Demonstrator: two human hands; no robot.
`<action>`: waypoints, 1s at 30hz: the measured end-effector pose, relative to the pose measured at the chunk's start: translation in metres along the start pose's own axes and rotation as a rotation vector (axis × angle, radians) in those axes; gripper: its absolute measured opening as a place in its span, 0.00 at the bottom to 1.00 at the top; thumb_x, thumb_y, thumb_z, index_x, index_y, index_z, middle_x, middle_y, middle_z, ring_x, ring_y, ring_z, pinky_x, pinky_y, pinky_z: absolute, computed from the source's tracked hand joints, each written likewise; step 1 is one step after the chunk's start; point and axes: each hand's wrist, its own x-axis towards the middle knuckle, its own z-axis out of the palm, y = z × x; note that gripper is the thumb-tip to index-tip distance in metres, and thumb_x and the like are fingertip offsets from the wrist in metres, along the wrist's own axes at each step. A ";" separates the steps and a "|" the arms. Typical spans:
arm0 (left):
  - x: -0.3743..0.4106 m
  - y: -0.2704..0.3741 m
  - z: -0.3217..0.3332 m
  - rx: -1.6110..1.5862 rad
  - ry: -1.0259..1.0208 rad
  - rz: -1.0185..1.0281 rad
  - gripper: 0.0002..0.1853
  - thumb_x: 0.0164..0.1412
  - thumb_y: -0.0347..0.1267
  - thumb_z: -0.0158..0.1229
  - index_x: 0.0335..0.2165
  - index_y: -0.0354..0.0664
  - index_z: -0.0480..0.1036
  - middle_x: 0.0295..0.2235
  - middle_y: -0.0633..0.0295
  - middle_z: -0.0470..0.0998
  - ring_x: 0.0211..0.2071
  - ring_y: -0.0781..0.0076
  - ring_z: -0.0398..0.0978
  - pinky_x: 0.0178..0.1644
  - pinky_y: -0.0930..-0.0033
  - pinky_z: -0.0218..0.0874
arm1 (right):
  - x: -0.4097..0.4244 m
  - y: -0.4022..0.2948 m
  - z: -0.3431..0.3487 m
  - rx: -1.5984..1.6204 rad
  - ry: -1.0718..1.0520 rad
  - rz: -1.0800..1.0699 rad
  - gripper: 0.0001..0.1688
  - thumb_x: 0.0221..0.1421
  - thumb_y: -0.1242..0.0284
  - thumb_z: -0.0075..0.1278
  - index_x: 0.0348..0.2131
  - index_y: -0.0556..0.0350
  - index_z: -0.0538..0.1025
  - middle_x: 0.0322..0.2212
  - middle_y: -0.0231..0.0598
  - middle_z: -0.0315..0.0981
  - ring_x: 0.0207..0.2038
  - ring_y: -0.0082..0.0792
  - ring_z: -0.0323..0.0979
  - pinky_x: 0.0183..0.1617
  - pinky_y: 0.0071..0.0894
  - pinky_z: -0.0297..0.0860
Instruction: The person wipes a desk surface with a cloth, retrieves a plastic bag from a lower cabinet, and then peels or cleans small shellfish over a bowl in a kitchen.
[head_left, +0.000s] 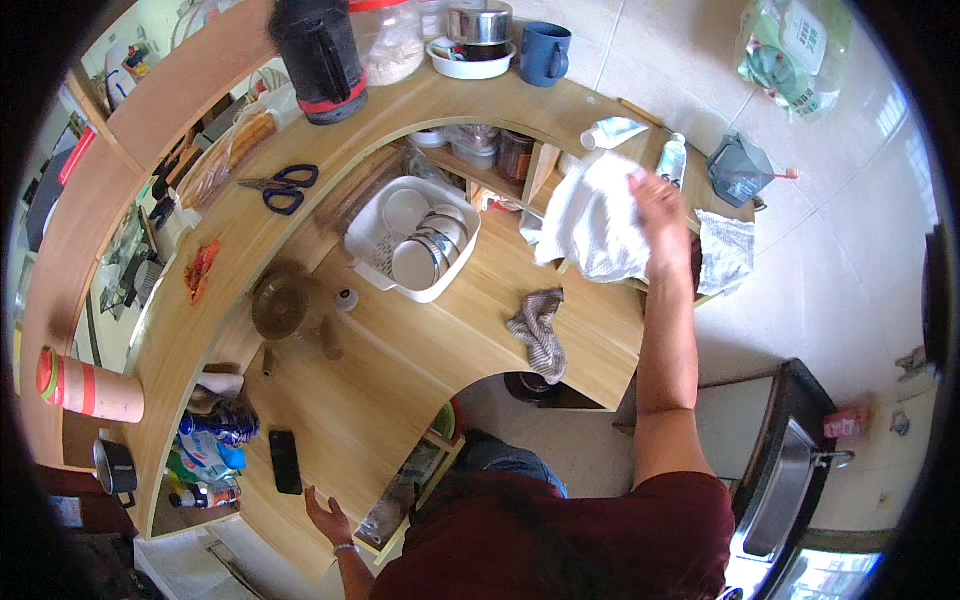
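Observation:
My right hand (660, 206) is raised at the upper right, its fingers closed on a white cloth (592, 217) that hangs before the shelf's cubbies. Low at the left, my left hand (328, 517) holds nothing, its fingers apart, close to a black smartphone (285, 462) lying on the wooden desk (360, 405). A striped grey-brown cloth (541, 334) lies crumpled over the desk's inner edge. Left of the white cloth, a white plastic basket (360, 251) contains several bowls (415, 264). A second white cloth (726, 251) drapes over the shelf end, right of my right forearm.
The curved upper shelf (405, 105) carries scissors (281, 187), a black kettle (319, 60), a blue mug (545, 54), tubes (673, 161) and a stack of paper cups (97, 390). A glass lid (281, 304) stands at the desk's back left. A sink (780, 487) is at the lower right.

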 end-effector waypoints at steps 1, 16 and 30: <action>0.000 0.003 -0.002 0.016 -0.016 -0.024 0.28 0.46 0.22 0.54 0.49 0.33 0.60 0.51 0.46 0.61 0.53 0.51 0.57 0.58 0.57 0.46 | 0.004 -0.023 0.016 0.251 0.049 -0.002 0.11 0.55 0.69 0.46 0.30 0.59 0.74 0.22 0.28 0.72 0.21 0.17 0.66 0.25 0.15 0.62; -0.022 0.013 -0.016 -0.012 0.090 -0.293 0.28 0.45 0.19 0.53 0.48 0.35 0.61 0.52 0.46 0.59 0.54 0.49 0.55 0.57 0.55 0.47 | 0.120 -0.031 0.118 0.429 -0.023 -0.181 0.19 0.58 0.63 0.40 0.41 0.60 0.69 0.36 0.35 0.71 0.37 0.28 0.70 0.40 0.26 0.65; -0.054 0.014 -0.022 0.024 0.183 -0.521 0.29 0.43 0.19 0.54 0.48 0.36 0.60 0.51 0.46 0.61 0.53 0.49 0.57 0.56 0.56 0.50 | 0.221 -0.049 0.170 0.533 0.373 -0.337 0.15 0.56 0.67 0.42 0.39 0.59 0.71 0.32 0.33 0.68 0.34 0.27 0.66 0.34 0.23 0.61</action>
